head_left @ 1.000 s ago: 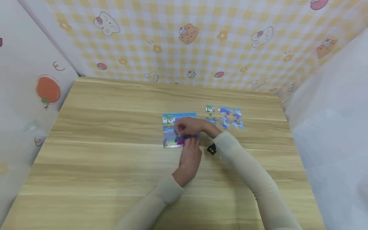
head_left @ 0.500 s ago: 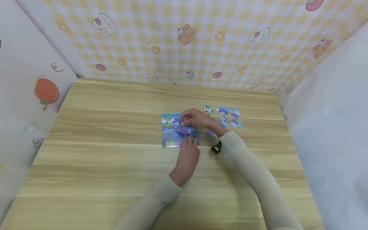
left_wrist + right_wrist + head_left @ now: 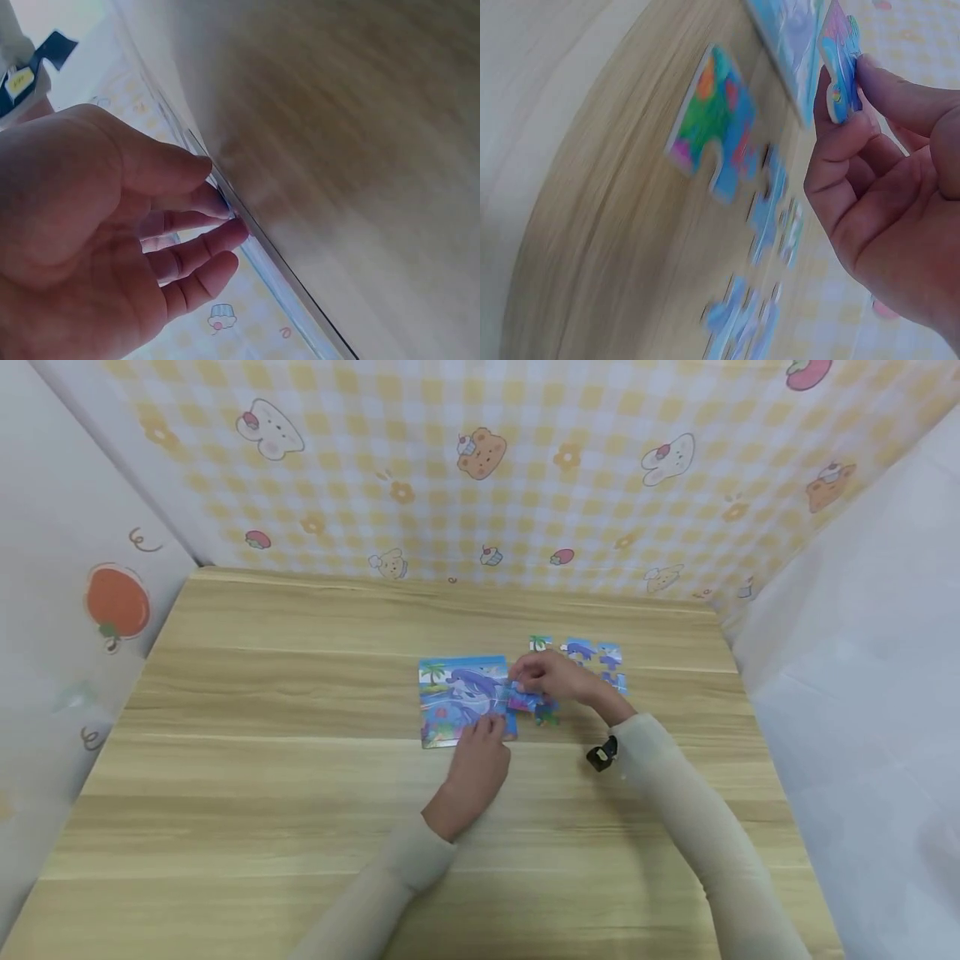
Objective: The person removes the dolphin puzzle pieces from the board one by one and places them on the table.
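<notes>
A square puzzle board (image 3: 450,693) with a dolphin and palm picture lies flat on the table. My left hand (image 3: 480,764) rests at its front edge, fingertips on the board; in the left wrist view the thumb and bent, relaxed fingers (image 3: 199,281) meet the board's thin edge. Just right of the board, my right hand (image 3: 558,677) pinches a pink and blue jigsaw piece (image 3: 841,64) between thumb and fingers, tilted and raised above the table. Beneath it lies a green and blue jigsaw piece (image 3: 716,120), partly covered by the hand in the head view.
Several loose jigsaw pieces (image 3: 577,649) lie in rough rows to the right of the board, some hidden behind my right hand. A black device (image 3: 602,753) sits at the right wrist. A checked cloth wall (image 3: 420,468) rises behind the table (image 3: 262,793).
My right hand has lifted the pink and blue jigsaw piece off the board and carried it right, past the board's edge. The left hand stays at the front edge.
</notes>
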Available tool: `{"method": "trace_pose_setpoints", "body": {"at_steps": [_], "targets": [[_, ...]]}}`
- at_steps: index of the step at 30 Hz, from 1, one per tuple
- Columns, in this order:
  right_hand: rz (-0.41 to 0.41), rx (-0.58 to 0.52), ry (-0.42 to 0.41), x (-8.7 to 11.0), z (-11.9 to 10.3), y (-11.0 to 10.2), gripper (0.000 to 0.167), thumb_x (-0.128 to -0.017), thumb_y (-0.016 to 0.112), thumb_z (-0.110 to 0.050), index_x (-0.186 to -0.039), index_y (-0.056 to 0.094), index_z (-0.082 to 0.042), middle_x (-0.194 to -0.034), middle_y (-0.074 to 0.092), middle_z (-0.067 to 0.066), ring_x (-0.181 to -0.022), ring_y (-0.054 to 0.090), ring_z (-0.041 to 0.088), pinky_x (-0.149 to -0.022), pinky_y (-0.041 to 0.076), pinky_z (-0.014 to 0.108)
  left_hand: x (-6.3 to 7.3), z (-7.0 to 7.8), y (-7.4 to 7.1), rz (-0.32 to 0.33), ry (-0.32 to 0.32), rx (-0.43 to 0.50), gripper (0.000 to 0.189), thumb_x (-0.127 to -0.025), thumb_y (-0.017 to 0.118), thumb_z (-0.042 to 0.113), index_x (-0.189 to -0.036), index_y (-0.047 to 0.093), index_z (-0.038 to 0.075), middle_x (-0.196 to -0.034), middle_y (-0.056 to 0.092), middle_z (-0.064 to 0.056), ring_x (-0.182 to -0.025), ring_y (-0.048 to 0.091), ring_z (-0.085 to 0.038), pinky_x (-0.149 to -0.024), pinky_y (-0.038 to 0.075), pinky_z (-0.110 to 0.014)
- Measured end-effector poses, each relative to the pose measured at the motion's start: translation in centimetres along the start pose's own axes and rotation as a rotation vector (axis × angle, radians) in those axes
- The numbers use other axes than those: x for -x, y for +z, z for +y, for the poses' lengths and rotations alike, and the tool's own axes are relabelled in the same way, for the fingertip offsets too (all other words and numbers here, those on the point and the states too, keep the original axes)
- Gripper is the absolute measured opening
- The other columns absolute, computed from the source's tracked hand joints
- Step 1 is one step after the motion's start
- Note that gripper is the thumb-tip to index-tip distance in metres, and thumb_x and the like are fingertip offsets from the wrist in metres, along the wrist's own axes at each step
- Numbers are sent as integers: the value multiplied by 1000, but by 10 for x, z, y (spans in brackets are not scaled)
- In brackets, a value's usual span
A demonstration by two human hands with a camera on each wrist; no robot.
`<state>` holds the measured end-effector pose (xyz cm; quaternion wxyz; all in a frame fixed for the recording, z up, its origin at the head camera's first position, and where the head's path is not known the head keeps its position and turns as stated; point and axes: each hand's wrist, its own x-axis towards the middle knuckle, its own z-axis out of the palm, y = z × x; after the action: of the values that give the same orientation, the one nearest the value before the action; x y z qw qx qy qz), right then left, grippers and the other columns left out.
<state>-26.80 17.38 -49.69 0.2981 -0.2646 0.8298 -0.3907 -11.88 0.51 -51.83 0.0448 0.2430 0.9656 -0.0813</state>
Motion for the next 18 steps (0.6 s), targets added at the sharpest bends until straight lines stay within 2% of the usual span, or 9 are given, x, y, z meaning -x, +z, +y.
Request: {"method": "trace_pose_setpoints", "body": {"at_steps": [7, 12, 18], "targets": [[31, 47, 44, 17, 17, -12, 15, -95, 63, -5, -109, 69, -2, -67, 56, 1, -61, 47, 12, -61, 43, 25, -1, -1, 1, 4, 4, 24, 26, -99, 56, 19, -91, 80, 13, -135, 55, -12, -110, 55, -23, -84, 51, -30], [37, 75, 72, 32, 30, -20, 7, -93, 66, -5, -97, 69, 0, -79, 66, 8, -71, 53, 15, -71, 46, 27, -2, -1, 0, -21, 9, 36, 26, -100, 55, 18, -95, 80, 13, -138, 54, -13, -113, 54, -25, -86, 52, -31], [62, 104, 105, 48, 47, -29, 8, -93, 64, -4, -95, 72, -5, -96, 71, 9, -86, 57, 20, -82, 47, 34, 0, -6, -3, -3, 19, 59, 21, -97, 60, 16, -91, 80, 12, -134, 55, -10, -112, 55, -24, -81, 54, -32]]}}
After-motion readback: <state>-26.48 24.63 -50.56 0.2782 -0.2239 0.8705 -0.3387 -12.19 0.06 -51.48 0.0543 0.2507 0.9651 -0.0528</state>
